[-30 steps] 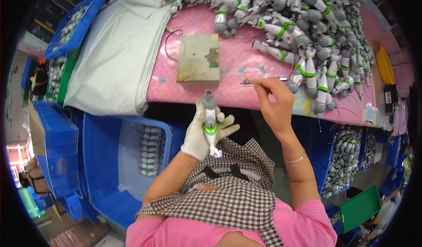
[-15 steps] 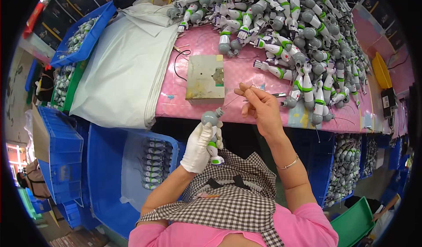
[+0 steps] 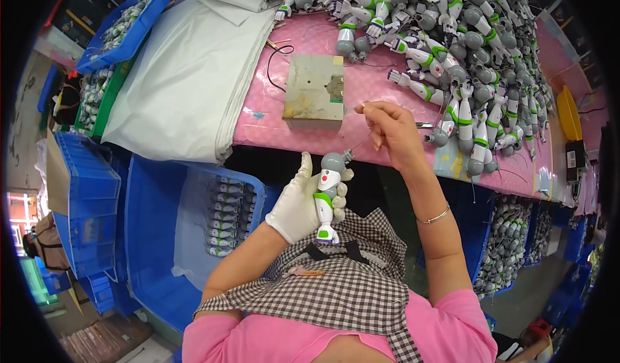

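Observation:
My left hand point(image 3: 298, 209), in a white glove, holds a toy arm point(image 3: 325, 198) across its fingers, with the thumb lifted off it. The toy arm is white with green bands, a red dot, a grey ball shoulder at the top and a small hand pointing down toward me. From its grey end a thin wire point(image 3: 357, 147) runs up toward my bare right hand point(image 3: 391, 127). The right hand's thumb and forefinger are pinched together around the wire, close to the front edge of the table. A grey metal box point(image 3: 314, 95) stands just beyond the hands.
A large heap of toy arms point(image 3: 478, 60) covers the right of the pink table mat point(image 3: 255, 121). White sheets point(image 3: 187, 72) lie at the left. Below stands a blue bin point(image 3: 152, 234) with toy arms in rows; a filled crate point(image 3: 506, 247) is at the right.
The toy arm has turned so its red-dotted face shows, and my left hand has shifted right and opened its thumb. My right hand has moved slightly right and up. The view has shifted.

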`<state>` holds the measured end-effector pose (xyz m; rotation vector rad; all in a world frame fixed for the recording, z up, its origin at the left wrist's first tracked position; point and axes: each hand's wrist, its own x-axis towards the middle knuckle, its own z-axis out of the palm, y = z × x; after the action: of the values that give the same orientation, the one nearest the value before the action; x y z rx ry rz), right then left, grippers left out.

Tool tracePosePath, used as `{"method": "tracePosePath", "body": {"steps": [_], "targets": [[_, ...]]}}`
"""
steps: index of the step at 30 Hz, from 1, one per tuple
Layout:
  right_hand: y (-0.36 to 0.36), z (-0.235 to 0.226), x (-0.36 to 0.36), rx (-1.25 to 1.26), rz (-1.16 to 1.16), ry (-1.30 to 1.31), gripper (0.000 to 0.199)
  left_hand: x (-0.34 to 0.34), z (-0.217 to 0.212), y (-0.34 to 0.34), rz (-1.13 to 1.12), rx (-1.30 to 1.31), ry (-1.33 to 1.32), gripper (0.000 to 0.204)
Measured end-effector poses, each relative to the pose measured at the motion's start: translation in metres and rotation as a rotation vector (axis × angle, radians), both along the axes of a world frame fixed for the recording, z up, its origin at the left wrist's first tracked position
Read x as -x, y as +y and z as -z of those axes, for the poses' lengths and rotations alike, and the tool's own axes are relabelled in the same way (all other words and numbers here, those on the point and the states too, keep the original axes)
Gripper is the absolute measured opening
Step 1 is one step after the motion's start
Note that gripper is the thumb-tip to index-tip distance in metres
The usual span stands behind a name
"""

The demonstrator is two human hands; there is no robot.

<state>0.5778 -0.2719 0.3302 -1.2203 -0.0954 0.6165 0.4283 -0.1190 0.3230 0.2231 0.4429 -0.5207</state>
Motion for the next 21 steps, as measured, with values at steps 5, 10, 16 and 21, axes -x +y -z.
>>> {"method": "tracePosePath", "body": {"steps": [5,10,16,21], "targets": [[0.013,0.021,-0.005,0.452,0.004,-0.811,0.018,-0.002,-0.004,-0.001,0.033,0.107,0.027,0.07],[0.019,0.017,-0.014,0.547,-0.056,-0.913,0.019,-0.008,-0.014,-0.001,-0.055,-0.232,-0.11,0.049],[0.026,0.019,-0.034,0.457,-0.133,-0.703,0.019,-0.028,-0.018,0.007,-0.228,-0.886,-0.317,0.027],[0.025,0.005,-0.037,0.243,-0.204,-0.191,0.016,-0.041,-0.025,0.016,-0.267,-0.919,-0.329,0.026]]}}
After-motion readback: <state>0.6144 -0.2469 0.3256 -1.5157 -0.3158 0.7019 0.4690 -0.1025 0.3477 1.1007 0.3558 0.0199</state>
